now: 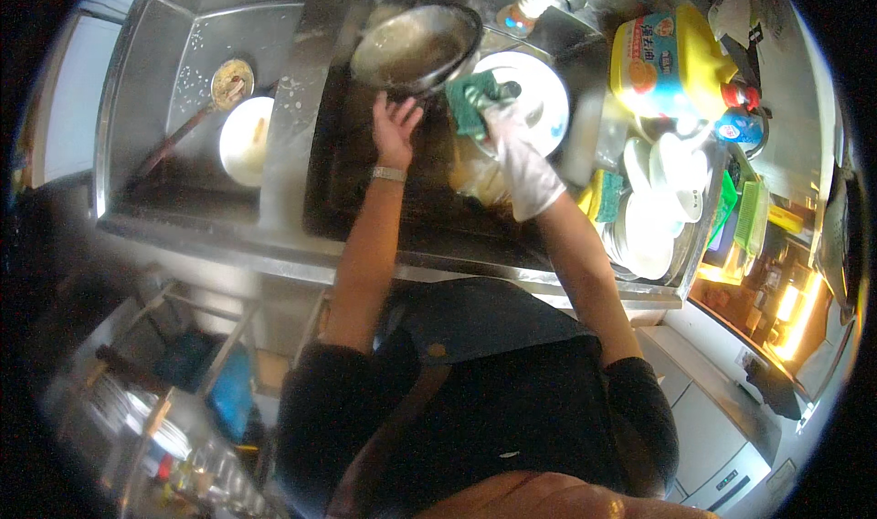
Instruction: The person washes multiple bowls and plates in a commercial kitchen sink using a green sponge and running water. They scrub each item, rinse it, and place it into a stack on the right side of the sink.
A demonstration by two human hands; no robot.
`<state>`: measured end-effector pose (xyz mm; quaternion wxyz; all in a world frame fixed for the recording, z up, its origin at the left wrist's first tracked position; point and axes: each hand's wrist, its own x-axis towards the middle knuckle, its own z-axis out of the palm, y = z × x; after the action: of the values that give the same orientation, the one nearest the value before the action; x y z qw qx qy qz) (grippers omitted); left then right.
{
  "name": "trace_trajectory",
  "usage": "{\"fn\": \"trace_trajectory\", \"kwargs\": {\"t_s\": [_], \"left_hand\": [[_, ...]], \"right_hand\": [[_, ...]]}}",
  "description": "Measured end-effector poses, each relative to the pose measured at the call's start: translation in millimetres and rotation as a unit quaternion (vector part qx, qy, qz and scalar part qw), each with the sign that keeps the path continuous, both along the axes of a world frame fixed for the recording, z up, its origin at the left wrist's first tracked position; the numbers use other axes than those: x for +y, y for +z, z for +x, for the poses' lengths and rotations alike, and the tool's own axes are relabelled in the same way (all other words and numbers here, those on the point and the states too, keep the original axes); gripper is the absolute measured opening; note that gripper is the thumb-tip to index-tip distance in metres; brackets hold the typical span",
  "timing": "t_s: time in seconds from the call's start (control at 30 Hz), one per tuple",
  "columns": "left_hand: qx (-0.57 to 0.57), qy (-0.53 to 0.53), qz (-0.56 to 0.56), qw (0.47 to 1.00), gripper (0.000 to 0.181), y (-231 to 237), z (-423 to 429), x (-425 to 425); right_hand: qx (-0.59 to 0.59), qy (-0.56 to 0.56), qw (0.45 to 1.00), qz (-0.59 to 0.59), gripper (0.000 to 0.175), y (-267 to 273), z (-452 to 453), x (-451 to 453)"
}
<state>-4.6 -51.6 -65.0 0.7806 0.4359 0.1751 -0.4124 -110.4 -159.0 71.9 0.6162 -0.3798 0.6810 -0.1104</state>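
Note:
My bare left hand (397,128), a watch on its wrist, is held palm up with the fingers apart. Its fingertips are just below the rim of a round metal pan (411,49), which tilts in the dark sink basin (349,176); whether they touch is unclear. A white glove covers my right hand (503,125), which grips a green scouring pad (469,101). That hand lies over the left part of a white dish (545,104) and hides some of it. Below the glove is a blurred yellowish patch that I cannot make out.
In the left sink basin (185,183) are a white bowl (243,142) and a long-handled ladle (231,87) with food residue. To the right stand a yellow detergent jug (671,63), stacked white dishes (644,224) and a sponge (606,197). A hose (538,1) hangs at the back.

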Motion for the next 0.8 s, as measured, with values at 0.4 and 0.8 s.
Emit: {"fn": "trace_trajectory", "kwargs": {"t_s": [0.4, 0.8], "left_hand": [[-0.055, -0.311, -0.020, 0.948, 0.026, -41.2, -84.0, -14.2], [0.071, -0.390, 0.140, 0.907, 0.026, -102.8, -128.0, -137.5]], "right_hand": [[-0.092, 0.092, 0.912, -0.390, 0.025, -78.7, -152.7, -43.8], [0.071, 0.486, 0.725, -0.483, 0.029, -50.9, -150.2, -39.5]]}}
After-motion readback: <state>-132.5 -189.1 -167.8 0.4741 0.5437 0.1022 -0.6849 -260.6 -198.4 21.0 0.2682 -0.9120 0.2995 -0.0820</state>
